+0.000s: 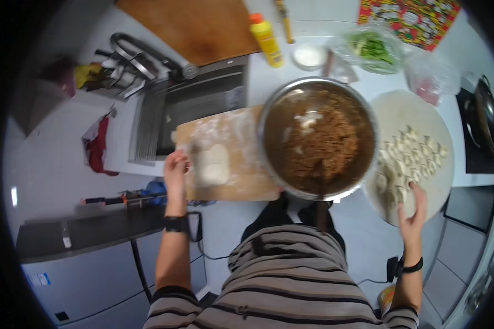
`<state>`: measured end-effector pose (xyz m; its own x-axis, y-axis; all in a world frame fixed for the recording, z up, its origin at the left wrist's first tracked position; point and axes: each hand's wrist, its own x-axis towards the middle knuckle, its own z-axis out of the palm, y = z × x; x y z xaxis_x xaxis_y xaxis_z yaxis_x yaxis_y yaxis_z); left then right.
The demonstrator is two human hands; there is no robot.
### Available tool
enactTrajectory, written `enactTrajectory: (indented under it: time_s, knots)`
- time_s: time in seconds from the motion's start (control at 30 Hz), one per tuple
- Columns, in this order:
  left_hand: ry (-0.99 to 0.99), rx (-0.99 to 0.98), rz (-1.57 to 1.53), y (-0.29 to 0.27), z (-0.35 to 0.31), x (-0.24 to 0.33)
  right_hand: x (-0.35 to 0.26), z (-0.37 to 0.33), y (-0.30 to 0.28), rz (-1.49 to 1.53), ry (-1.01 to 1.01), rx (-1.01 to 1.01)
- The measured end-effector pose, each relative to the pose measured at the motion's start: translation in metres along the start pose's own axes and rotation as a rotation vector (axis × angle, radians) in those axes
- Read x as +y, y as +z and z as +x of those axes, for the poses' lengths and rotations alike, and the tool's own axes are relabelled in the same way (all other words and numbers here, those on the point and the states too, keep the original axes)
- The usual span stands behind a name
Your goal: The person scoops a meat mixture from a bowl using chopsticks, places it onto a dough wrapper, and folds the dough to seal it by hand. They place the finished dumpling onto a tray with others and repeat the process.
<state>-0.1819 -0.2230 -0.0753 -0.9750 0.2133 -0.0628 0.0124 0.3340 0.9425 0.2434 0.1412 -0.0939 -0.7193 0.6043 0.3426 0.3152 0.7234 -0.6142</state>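
My left hand (176, 163) is at the left edge of a floured wooden board (241, 131), its fingers bent and somewhat blurred; whether they pinch anything cannot be made out. Flat pale dough wrappers (215, 164) lie on the board just right of it. At the right, my right hand (414, 211) is over the near part of a round pale board (442, 118), thumb and fingers apart beside the nearest dumplings (400, 193). Many small dumplings cover this board's middle. Between the two boards stands a large steel bowl (264, 131) of brown minced filling (329, 142).
A sink (189, 112) with a black tap (142, 49) lies behind the wooden board. Along the back are a yellow bottle (268, 44), a small white bowl (309, 56) and bagged greens (370, 49). A dark pan (487, 115) sits at far right.
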Motion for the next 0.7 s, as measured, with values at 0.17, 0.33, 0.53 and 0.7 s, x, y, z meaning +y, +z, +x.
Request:
enactTrajectory:
  time_s: [0.17, 0.33, 0.53, 0.7]
  knots:
    - [0.173, -0.199, 0.410, -0.021, 0.011, -0.086, -0.104, 0.025, 0.069, -0.053, -0.250, -0.421]
    - [0.090, -0.238, 0.603, 0.012, -0.001, -0.084, -0.134, 0.055, 0.096, -0.079, -0.276, -0.342]
    - [0.091, -0.319, 0.595, 0.002, 0.014, -0.106, -0.134, 0.075, 0.105, 0.115, 0.112, -0.181]
    - [0.016, -0.301, 0.509, 0.004, 0.011, -0.091, -0.128, 0.083, 0.098, 0.144, 0.176, -0.251]
